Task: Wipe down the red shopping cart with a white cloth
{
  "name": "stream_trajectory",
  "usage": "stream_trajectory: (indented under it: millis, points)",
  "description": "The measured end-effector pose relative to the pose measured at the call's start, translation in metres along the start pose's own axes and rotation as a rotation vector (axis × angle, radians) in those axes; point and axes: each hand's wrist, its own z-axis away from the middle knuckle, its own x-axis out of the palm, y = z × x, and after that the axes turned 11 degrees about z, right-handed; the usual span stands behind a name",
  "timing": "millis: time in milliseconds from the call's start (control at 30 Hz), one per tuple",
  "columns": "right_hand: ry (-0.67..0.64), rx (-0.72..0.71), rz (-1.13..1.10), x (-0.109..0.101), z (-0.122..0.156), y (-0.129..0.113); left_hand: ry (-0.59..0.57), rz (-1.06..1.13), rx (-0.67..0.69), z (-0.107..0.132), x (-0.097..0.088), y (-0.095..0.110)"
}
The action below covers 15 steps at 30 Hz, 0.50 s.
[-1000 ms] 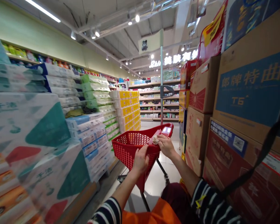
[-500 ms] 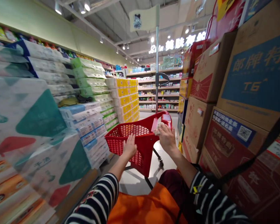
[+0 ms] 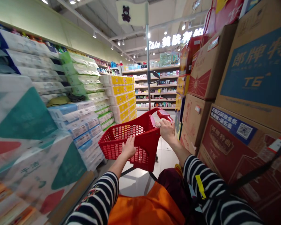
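Note:
A red plastic shopping cart (image 3: 121,142) with a perforated basket stands in front of me, turned at an angle. My left hand (image 3: 129,148) lies against the near side of the basket, with its fingers stretched out at the rim. My right hand (image 3: 166,129) is closed on a crumpled whitish cloth (image 3: 157,124), at the handle end of the cart. Only a small edge of the cloth shows past the fingers. The red handle (image 3: 164,115) rises just beyond that hand. A pole (image 3: 148,62) with a bear flag (image 3: 128,13) stands up from the cart.
Stacked tissue packs (image 3: 35,150) line the left side, with yellow-and-white packs (image 3: 121,98) farther on. Large cardboard cartons (image 3: 253,75) rise close on the right. Stocked shelves (image 3: 156,86) cross the far end. A black strap (image 3: 259,168) hangs at lower right.
The cart has turned a little, its pole and basket shifting left in view. My right hand has closed more tightly over the cloth, beside the handle. My left hand stays at the basket side.

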Motion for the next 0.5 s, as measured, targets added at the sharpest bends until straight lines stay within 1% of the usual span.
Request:
stream_trajectory:
  millis: [100,167,267,367,433,500]
  points:
    - [-0.112,-0.054,0.034,0.002,-0.006,-0.001,-0.017,-0.02,0.006,-0.012,-0.001,0.0]
    - [-0.132,-0.087,0.036,0.004,-0.005,-0.005,-0.04,-0.027,0.006,-0.017,0.001,0.0]
    - [-0.08,-0.115,0.001,0.005,0.001,-0.008,-0.072,-0.046,-0.004,-0.019,0.005,-0.001]
    - [-0.043,-0.136,-0.034,0.008,0.011,-0.015,-0.062,-0.059,0.004,-0.014,0.007,-0.006]
    - [-0.01,-0.213,-0.091,0.014,0.021,-0.023,-0.052,-0.06,0.013,-0.009,0.006,-0.012]
    - [0.049,-0.31,-0.185,0.022,0.033,-0.031,-0.012,-0.03,0.023,-0.003,0.007,-0.016]
